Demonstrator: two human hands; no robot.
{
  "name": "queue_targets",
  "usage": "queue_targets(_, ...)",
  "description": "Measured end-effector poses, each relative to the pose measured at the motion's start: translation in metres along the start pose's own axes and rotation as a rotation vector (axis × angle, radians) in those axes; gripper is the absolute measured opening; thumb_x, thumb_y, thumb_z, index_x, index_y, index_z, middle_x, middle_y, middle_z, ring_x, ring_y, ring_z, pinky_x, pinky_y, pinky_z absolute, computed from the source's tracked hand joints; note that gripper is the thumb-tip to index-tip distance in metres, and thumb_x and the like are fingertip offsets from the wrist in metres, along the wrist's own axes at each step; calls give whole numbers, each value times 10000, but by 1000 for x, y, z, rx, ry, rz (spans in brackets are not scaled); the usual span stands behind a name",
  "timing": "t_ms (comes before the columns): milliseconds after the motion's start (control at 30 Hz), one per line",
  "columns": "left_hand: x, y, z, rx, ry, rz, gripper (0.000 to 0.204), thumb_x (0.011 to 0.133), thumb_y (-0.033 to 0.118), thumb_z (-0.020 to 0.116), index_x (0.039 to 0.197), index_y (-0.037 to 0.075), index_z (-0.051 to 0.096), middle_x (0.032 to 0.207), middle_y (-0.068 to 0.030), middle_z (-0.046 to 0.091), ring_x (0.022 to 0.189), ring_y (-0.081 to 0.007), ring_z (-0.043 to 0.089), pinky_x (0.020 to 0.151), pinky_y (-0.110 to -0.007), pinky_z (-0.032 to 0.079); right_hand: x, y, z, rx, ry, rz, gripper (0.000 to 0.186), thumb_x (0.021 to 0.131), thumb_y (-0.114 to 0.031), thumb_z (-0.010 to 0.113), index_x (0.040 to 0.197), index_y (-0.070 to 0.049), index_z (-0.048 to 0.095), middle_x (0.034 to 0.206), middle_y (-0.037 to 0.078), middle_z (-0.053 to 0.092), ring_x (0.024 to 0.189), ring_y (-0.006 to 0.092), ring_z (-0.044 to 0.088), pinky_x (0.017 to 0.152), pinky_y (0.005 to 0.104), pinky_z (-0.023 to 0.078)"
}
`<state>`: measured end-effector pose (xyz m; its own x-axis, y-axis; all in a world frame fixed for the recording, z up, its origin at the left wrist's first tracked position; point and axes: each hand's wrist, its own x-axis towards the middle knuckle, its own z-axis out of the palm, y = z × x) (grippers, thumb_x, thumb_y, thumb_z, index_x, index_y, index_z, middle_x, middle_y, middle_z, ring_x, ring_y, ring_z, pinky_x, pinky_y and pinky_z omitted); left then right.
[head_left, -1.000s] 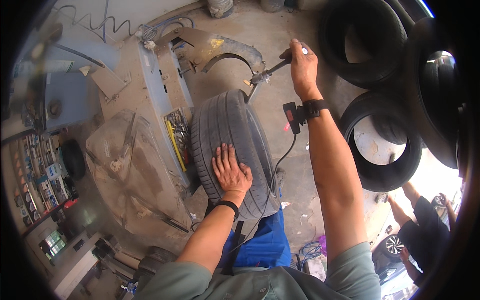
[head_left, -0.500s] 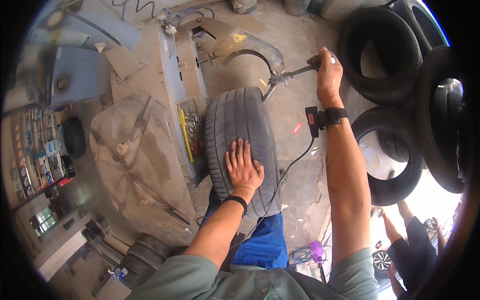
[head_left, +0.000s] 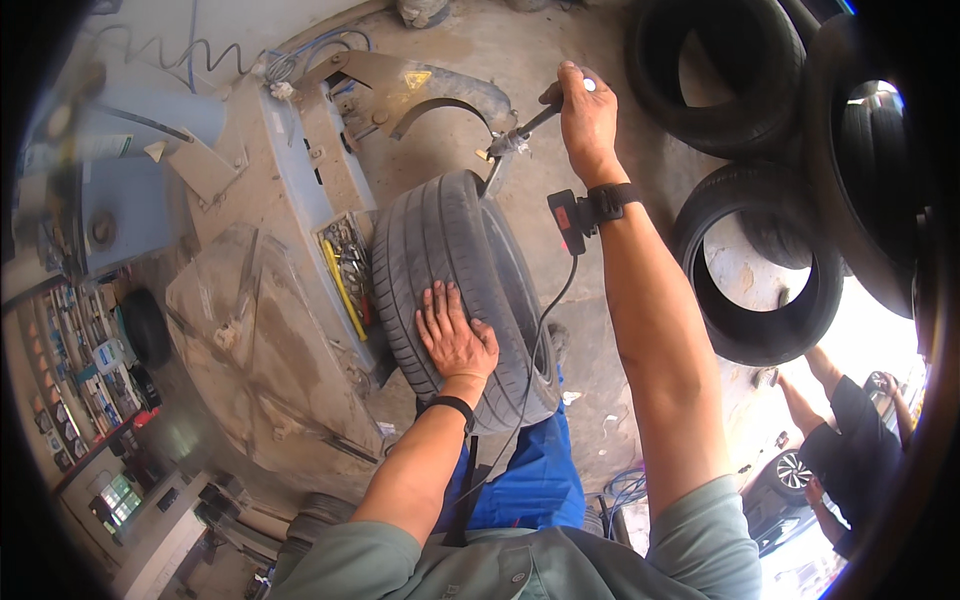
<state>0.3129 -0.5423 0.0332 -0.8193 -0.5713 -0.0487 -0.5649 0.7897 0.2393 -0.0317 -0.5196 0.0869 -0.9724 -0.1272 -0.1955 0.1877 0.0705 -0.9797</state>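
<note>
My left hand rests flat on the tread of a tyre, fingers stretched out. The tyre stands upright before my legs, against the side of a tyre-changing machine. With my right hand I grip a dark lever handle, arm stretched far forward. The handle runs to a metal joint at the end of the machine's curved arm. Below the joint a blade reaches down at the tyre's upper right edge; its tip is hidden. My right wrist carries a small black device with a cable.
A tray of tools sits on the machine beside the tyre. Large loose tyres lie and lean at the right. At lower right are another person and a car wheel. Shelves of goods stand far left.
The view has swung, so the machine and tyre sit further left and tilt more. More of the tyre's inner opening shows. Both my hands keep their places on the tyre and lever handle.
</note>
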Motion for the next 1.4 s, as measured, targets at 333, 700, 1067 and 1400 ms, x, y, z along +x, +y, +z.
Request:
queue_targets(333,-5,-3,2,6,-5,11,717,837,210,481,1512,-12,382,1586,-205,381,1521,-386,281,1244,-548,166,-15,2,8,-24,-23,12,403,990,-357,596,827,5,667,728,70,695,674,134,583,679,307,479)
queue_targets(700,-5,-10,0,-23,28,36,712,822,178,508,1500,-7,392,1566,-193,405,1517,-374,294,1241,-549,172,-51,-3,-7,-124,-108,17,441,971,-393,640,1109,24,668,1002,153,727,871,215,669,804,343,520)
queue_targets(1067,-7,-16,-5,-8,15,49,706,825,177,517,1499,2,396,1561,-187,417,1508,-367,317,1239,-546,190,-317,116,-118,115,146,574,279,1041,-237,584,1088,37,614,944,86,683,828,138,634,773,272,516)
queue_targets(1400,-12,-26,-9,-23,-14,99,682,821,205,499,1472,11,441,1544,-186,446,1483,-369,364,1228,-557,223,-397,118,-132,-8,155,651,232,1043,-206,578,932,-6,614,733,0,586,613,79,511,563,251,420)
